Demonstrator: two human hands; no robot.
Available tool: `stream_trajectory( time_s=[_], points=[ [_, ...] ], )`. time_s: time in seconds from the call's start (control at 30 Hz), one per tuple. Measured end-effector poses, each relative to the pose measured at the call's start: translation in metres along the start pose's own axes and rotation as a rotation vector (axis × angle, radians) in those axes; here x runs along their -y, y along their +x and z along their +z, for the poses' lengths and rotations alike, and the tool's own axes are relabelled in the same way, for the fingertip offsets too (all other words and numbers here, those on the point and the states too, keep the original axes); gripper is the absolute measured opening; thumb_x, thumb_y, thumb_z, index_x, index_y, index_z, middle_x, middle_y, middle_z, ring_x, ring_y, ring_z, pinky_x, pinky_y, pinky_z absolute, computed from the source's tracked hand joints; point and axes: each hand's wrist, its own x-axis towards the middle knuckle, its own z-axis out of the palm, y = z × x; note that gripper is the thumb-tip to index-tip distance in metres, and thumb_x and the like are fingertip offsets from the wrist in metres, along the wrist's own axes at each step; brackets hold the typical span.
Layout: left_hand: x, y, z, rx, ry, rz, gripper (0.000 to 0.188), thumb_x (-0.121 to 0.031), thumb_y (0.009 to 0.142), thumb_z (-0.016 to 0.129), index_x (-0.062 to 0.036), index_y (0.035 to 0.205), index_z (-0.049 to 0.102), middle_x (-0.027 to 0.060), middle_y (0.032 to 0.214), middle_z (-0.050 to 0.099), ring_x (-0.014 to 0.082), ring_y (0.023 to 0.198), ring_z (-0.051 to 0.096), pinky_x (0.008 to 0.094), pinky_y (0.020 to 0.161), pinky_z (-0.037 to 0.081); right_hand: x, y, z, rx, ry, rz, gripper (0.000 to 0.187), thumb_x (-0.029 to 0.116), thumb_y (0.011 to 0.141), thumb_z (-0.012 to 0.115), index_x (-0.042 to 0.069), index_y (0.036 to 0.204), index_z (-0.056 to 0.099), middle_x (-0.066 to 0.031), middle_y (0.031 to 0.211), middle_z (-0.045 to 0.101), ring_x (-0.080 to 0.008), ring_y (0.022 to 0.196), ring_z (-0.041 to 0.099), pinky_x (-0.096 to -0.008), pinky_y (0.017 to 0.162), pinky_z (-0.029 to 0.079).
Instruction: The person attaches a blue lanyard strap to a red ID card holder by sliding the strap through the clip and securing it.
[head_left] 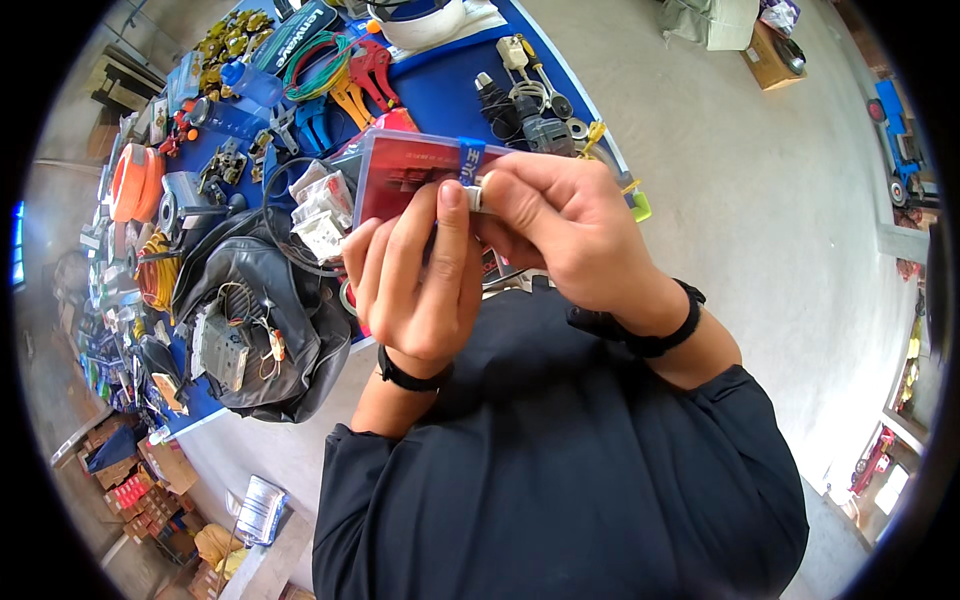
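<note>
In front of my chest, a flat transparent plastic case [402,160] with a red inside is held up, a blue band [471,158] with white print crossing its right part. My left hand [415,270] is closed at the case's lower edge, its fingers bent in front of it. My right hand [575,225] is closed in a pinch at the right end, thumb and forefinger on a small white piece [474,198] beside the band. The left fingertips touch that piece too. What lies behind the fingers is hidden.
A blue-topped table [440,85] carries red, orange and blue spring clamps [350,95], a power drill [545,130], a black bag [270,330] with a metal part on it, an orange reel [137,182] and coiled wires. Boxes [150,500] stand at lower left.
</note>
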Motion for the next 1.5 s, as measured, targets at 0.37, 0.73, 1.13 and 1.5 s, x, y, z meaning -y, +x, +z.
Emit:
stream_trajectory(
  time_s=[0.37, 0.73, 1.13, 1.5],
  points=[
    [0.003, 0.005, -0.020, -0.014, -0.115, 0.106, 0.031, 0.015, 0.076, 0.075, 0.0100, 0.106, 0.073, 0.0271, 0.112, 0.071, 0.0285, 0.084, 0.072, 0.0388, 0.077, 0.056, 0.011, -0.013, 0.013, -0.015, -0.153, -0.265, 0.020, 0.011, 0.096, 0.070, -0.006, 0.106, 0.070, -0.0106, 0.085, 0.073, -0.0115, 0.075, 0.070, -0.0267, 0.064, 0.055],
    [-0.009, 0.013, -0.025, -0.075, -0.224, -0.022, 0.024, 0.014, 0.078, 0.074, 0.0110, 0.102, 0.071, 0.0239, 0.096, 0.072, 0.0326, 0.084, 0.073, 0.0377, 0.073, 0.058, 0.002, -0.010, 0.003, -0.040, -0.435, -0.618, 0.015, 0.007, 0.089, 0.073, -0.002, 0.100, 0.071, -0.0138, 0.073, 0.067, -0.0221, 0.061, 0.067, -0.0295, 0.056, 0.051],
    [-0.008, 0.026, -0.042, 0.149, -0.496, -0.327, 0.031, 0.003, 0.075, 0.077, 0.0095, 0.105, 0.075, 0.0211, 0.091, 0.076, 0.0268, 0.077, 0.076, 0.0316, 0.072, 0.059, -0.003, -0.012, -0.002, -0.007, -0.551, -0.760, 0.021, 0.003, 0.084, 0.073, 0.000, 0.105, 0.070, -0.0125, 0.074, 0.066, -0.0290, 0.061, 0.066, -0.0342, 0.055, 0.051],
    [-0.010, 0.027, -0.047, 0.161, -0.515, -0.333, 0.036, 0.007, 0.061, 0.076, 0.0081, 0.097, 0.074, 0.0161, 0.082, 0.073, 0.0253, 0.072, 0.074, 0.0303, 0.069, 0.057, 0.008, -0.015, 0.004, -0.006, -0.720, -0.874, 0.023, -0.001, 0.075, 0.073, 0.001, 0.098, 0.071, -0.0107, 0.069, 0.062, -0.0271, 0.056, 0.062, -0.0338, 0.053, 0.050]
  ],
)
